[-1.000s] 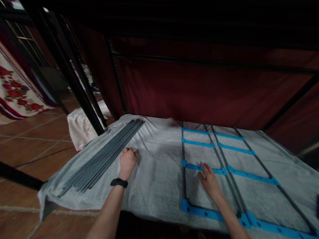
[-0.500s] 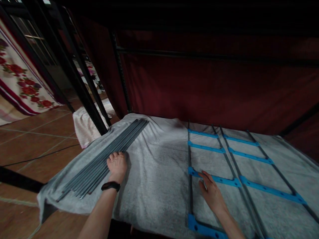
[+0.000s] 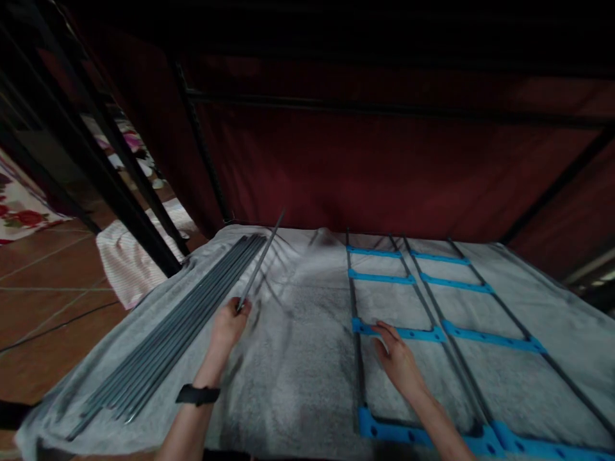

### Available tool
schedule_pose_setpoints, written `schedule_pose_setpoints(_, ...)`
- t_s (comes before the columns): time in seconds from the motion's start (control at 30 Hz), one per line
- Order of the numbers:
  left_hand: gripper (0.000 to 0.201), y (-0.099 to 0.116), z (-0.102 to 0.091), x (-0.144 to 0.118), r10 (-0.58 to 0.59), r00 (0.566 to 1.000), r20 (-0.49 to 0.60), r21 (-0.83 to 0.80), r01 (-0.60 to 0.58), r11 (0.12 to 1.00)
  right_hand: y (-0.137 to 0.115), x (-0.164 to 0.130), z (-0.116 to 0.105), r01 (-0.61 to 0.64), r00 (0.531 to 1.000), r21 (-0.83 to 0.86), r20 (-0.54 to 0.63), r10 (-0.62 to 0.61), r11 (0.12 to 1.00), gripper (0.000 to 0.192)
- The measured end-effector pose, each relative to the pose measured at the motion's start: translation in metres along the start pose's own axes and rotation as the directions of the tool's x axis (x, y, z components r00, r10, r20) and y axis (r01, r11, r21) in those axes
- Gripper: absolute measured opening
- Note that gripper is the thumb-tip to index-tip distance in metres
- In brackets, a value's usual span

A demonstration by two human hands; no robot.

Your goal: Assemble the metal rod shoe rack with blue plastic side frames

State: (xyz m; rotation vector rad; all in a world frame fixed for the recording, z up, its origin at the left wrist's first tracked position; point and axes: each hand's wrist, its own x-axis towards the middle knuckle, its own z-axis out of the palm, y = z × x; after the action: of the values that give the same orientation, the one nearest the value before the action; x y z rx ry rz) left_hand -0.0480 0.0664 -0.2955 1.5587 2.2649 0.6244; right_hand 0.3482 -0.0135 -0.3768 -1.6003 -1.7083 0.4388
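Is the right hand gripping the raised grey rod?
No, the raised grey rod is gripped in the left hand, while the right hand is over by a blue crosspiece.

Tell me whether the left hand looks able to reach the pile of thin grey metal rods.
Probably yes: the rod pile lies uncovered just beside the left hand, though its grip holds one thin grey metal rod.

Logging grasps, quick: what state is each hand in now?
Left hand: closed, holding one grey rod.
Right hand: open, at a blue crosspiece; contact unclear.
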Motion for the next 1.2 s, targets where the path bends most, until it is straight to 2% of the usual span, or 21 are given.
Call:
schedule_pose_setpoints(0.07,0.036,0.03,0.014,-0.012,0.18,0.984,0.015,-0.158,-0.175,0.972,-0.01,0.003,-0.003,-0.024,1.0,0.085,-0.008,0.025,0.996,0.037)
schedule_pose_setpoints(0.13,0.038,0.064,0.033,-0.035,0.357,0.933,0.054,-0.284,-0.328,0.901,-0.021,0.006,-0.006,-0.068,0.997,0.207,-0.021,0.074,0.976,0.037)
schedule_pose_setpoints(0.2,0.037,0.096,0.053,-0.064,0.49,0.86,0.141,-0.32,-0.428,0.845,-0.033,0.008,-0.007,-0.122,0.99,0.357,-0.027,0.141,0.926,0.041)
schedule_pose_setpoints(0.27,0.032,0.121,0.073,-0.093,0.559,0.796,0.234,-0.262,-0.502,0.824,-0.045,0.008,-0.008,-0.178,0.978,0.517,0.003,0.207,0.837,0.047)
schedule_pose_setpoints(0.33,0.03,0.138,0.089,-0.116,0.614,0.734,0.291,-0.199,-0.581,0.789,-0.055,0.008,-0.008,-0.242,0.963,0.683,0.081,0.258,0.689,0.05)
schedule_pose_setpoints(0.43,0.033,0.148,0.103,-0.135,0.678,0.671,0.301,-0.192,-0.654,0.732,-0.066,0.012,-0.012,-0.283,0.933,0.888,0.167,0.318,0.363,0.037)
schedule_pose_setpoints(0.5,0.037,0.146,0.104,-0.138,0.732,0.642,0.229,-0.212,-0.701,0.681,-0.069,0.027,-0.021,-0.203,0.921,0.965,0.13,0.368,0.166,0.026)
schedule_pose_setpoints(0.53,0.04,0.144,0.102,-0.136,0.757,0.63,0.174,-0.218,-0.725,0.654,-0.069,0.039,-0.029,-0.136,0.915,0.986,0.087,0.395,0.098,0.023)
schedule_pose_setpoints(0.6,0.05,0.136,0.098,-0.127,0.777,0.627,0.056,-0.221,-0.751,0.622,-0.066,0.073,-0.049,0.012,0.897,1.0,-0.022,0.441,0.026,0.021)
schedule_pose_setpoints(0.63,0.052,0.132,0.096,-0.122,0.769,0.639,0.008,-0.232,-0.747,0.623,-0.063,0.094,-0.061,0.086,0.878,0.996,-0.082,0.471,0.012,0.021)
schedule_pose_setpoints(0.7,0.051,0.123,0.095,-0.111,0.719,0.694,-0.041,-0.286,-0.697,0.657,-0.057,0.137,-0.084,0.174,0.844,0.984,-0.164,0.511,0.03,0.022)
schedule_pose_setpoints(0.77,0.048,0.116,0.099,-0.104,0.673,0.74,-0.005,-0.342,-0.634,0.694,-0.051,0.179,-0.099,0.232,0.805,0.967,-0.251,0.537,0.104,0.029)
schedule_pose_setpoints(0.83,0.047,0.11,0.107,-0.104,0.672,0.735,0.093,-0.341,-0.611,0.715,-0.048,0.214,-0.104,0.278,0.743,0.935,-0.355,0.567,0.221,0.034)
schedule_pose_setpoints(0.93,0.053,0.105,0.122,-0.116,0.701,0.654,0.285,-0.267,-0.648,0.713,-0.05,0.252,-0.095,0.318,0.698,0.878,-0.473,0.537,0.358,0.038)
schedule_pose_setpoints(1.03,0.065,0.101,0.135,-0.13,0.728,0.507,0.461,-0.279,-0.696,0.661,-0.055,0.278,-0.079,0.359,0.706,0.838,-0.532,0.467,0.412,0.038)
schedule_pose_setpoints(1.1,0.066,0.098,0.142,-0.136,0.74,0.425,0.521,-0.306,-0.716,0.627,-0.059,0.29,-0.069,0.384,0.712,0.824,-0.552,0.434,0.417,0.041)
schedule_pose_setpoints(1.13,0.065,0.097,0.145,-0.137,0.742,0.407,0.532,-0.313,-0.72,0.619,-0.061,0.294,-0.064,0.392,0.716,0.818,-0.559,0.419,0.421,0.042)
schedule_pose_setpoints(1.2,0.063,0.094,0.15,-0.137,0.742,0.405,0.534,-0.322,-0.714,0.622,-0.064,0.301,-0.054,0.393,0.729,0.808,-0.565,0.387,0.44,0.044)
